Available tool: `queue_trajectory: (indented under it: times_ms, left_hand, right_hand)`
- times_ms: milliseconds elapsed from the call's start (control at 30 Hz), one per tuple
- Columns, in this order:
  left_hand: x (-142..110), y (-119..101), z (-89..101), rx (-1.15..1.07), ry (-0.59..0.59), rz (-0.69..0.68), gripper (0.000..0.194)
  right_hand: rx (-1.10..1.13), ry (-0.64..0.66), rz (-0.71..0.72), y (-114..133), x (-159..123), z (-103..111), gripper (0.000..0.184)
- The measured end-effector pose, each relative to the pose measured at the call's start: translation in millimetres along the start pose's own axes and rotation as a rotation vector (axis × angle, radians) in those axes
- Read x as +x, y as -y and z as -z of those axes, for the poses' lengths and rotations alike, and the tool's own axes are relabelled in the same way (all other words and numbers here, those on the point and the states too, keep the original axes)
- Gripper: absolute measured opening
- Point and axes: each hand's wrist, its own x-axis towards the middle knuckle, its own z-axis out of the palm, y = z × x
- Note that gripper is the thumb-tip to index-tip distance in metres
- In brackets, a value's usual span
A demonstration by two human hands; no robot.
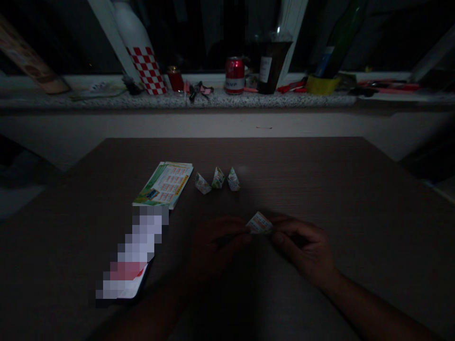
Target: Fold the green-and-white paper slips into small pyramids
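Between my two hands is a small folded piece of printed paper, white with orange and green print, held just above the table. My left hand pinches its left corner between thumb and fingers. On the opposite corner, my right hand has the same kind of pinch. Beyond them stand three small folded paper pieces in a row: a left one, a middle one and a right one. To their left lies a stack of printed paper sheets with green edges and calendar-like grids.
A phone with a lit, blurred-out screen lies at the left on the dark wooden table. Along the granite windowsill stand a red-checked white bottle, a red can, a dark cup and a green bottle.
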Motion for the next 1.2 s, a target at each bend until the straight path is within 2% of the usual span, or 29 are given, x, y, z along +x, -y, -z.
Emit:
queue_trajectory:
  times_ms: [133, 267, 400, 767, 900, 1000, 1100, 1200]
  left_hand:
    - [-2.4, -4.4, -6.4, -0.07, -0.075, 0.139, 0.006]
    - [-4.9, -6.8, -15.2, -0.19, -0.14, 0.297, 0.007]
    - [-4.2, -8.4, -18.8, -0.245, -0.136, 0.399, 0.014]
    - [-3.0, -7.9, -18.5, -0.269, -0.104, 0.519, 0.016]
    - [-2.0, -3.3, -16.5, -0.326, -0.013, 0.501, 0.023]
    - [-1.4, -1.3, -14.6, -0.304, 0.077, 0.503, 0.016]
    - [-0.5, -1.5, -12.6, -0.231, 0.129, 0.473, 0.019]
    - [0.9, -2.9, -11.2, -0.247, 0.084, 0.464, 0.02]
  right_hand:
    - [0.056, -0.075, -0.081, 3.4, 0.8, -6.3, 0.007]
    - [0.062, -0.163, -0.146, 5.4, 0.8, -10.5, 0.011]
    - [0.071, -0.196, -0.173, 5.1, 0.0, -11.4, 0.015]
    - [0.012, -0.217, -0.194, 5.7, 1.2, -10.6, 0.019]
    - [-0.007, -0.1, -0.194, 1.8, 1.3, -8.4, 0.021]
    - [-0.038, -0.01, -0.204, -1.1, 0.2, -7.4, 0.022]
    - [-0.075, -0.041, -0.229, -1.9, -0.5, -7.4, 0.022]
    - [-0.023, -0.078, -0.281, -1.0, 0.1, -7.1, 0.017]
